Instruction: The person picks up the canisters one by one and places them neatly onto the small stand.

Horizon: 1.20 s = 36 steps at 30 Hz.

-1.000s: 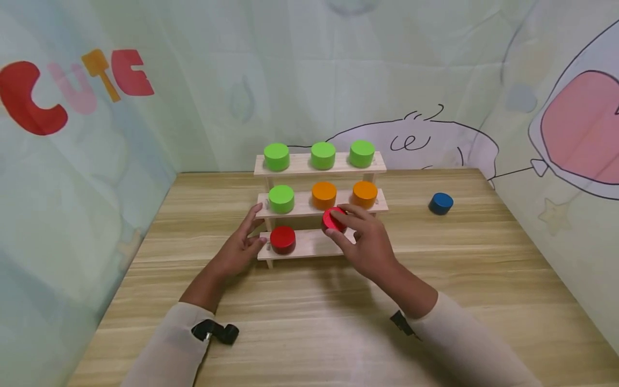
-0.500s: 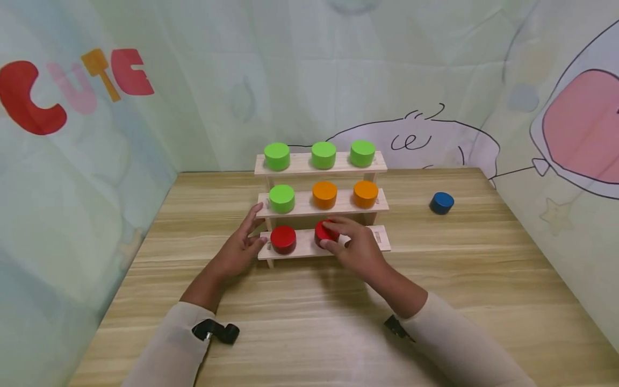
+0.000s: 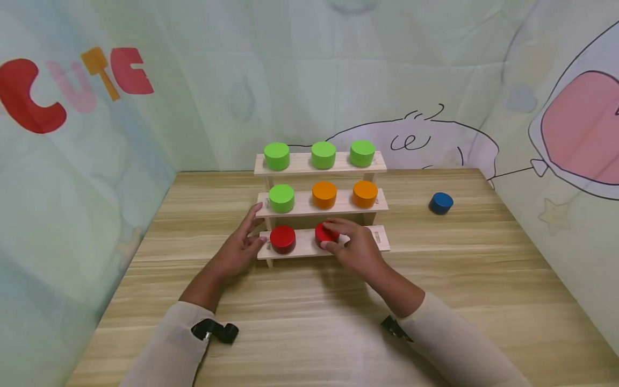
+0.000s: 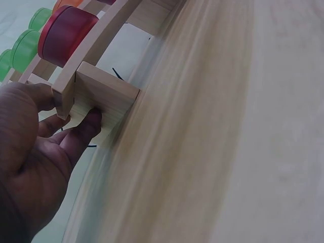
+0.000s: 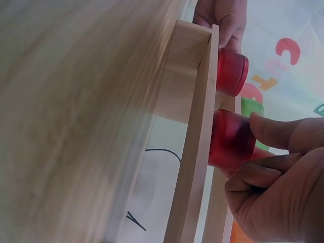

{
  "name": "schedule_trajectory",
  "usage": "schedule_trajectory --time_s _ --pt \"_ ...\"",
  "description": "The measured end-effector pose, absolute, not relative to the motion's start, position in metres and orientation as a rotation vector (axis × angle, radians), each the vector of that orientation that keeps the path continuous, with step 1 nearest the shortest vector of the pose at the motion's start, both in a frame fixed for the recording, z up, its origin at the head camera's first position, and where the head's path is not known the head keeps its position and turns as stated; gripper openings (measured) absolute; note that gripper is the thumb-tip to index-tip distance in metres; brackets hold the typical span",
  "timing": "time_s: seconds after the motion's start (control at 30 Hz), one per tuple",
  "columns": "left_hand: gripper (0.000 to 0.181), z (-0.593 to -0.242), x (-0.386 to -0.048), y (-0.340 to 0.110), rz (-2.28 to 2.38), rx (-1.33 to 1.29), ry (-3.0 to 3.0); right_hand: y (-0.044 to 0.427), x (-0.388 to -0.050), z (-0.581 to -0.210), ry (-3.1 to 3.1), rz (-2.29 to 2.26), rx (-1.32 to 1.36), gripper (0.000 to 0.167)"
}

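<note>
A three-tier wooden display stand (image 3: 302, 248) stands on the table. On its bottom shelf, the second red round block (image 3: 325, 234) sits mid-shelf, pinched between the thumb and fingers of my right hand (image 3: 359, 248). In the right wrist view, that red block (image 5: 230, 140) rests against the shelf board. A first red round block (image 3: 282, 239) stands to its left. My left hand (image 3: 237, 251) grips the stand's left end; in the left wrist view, its thumb and fingers (image 4: 83, 132) lie around the shelf end and side support (image 4: 104, 91).
The middle shelf carries one green block (image 3: 281, 199) and two orange ones, the nearer-centre orange block (image 3: 324, 195) among them. Three green blocks line the top shelf (image 3: 300, 163). A blue round block (image 3: 441, 203) lies on the table to the right. A printed cloth backdrop (image 3: 309, 80) encloses the table.
My right hand has moved down and slightly left, bringing the red block from above the bottom shelf onto its middle. Over the last half second little has moved. The left hand has stayed put.
</note>
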<state>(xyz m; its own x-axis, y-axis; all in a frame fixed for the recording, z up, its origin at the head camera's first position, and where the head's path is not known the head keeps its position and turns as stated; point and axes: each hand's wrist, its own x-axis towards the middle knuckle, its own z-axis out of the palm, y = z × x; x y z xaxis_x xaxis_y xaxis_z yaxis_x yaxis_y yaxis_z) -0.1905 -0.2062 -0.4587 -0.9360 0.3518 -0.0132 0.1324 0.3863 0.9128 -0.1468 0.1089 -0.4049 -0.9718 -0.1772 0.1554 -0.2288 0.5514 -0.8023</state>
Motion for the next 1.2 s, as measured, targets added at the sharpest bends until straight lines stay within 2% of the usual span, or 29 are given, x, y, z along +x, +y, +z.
schedule_trajectory --time_s 0.67,0.9,1.2 --pt "0.093 -0.455 -0.188 -0.205 1.585 0.476 2.455 0.107 -0.146 -0.404 -2.741 1.411 0.361 0.060" --pt "0.093 -0.456 -0.190 -0.205 1.581 0.446 2.451 0.108 -0.145 -0.402 -2.743 1.350 0.340 0.068" --pt "0.093 -0.455 -0.189 -0.204 1.573 0.407 2.441 0.112 -0.141 -0.395 -2.758 1.331 0.341 0.070"
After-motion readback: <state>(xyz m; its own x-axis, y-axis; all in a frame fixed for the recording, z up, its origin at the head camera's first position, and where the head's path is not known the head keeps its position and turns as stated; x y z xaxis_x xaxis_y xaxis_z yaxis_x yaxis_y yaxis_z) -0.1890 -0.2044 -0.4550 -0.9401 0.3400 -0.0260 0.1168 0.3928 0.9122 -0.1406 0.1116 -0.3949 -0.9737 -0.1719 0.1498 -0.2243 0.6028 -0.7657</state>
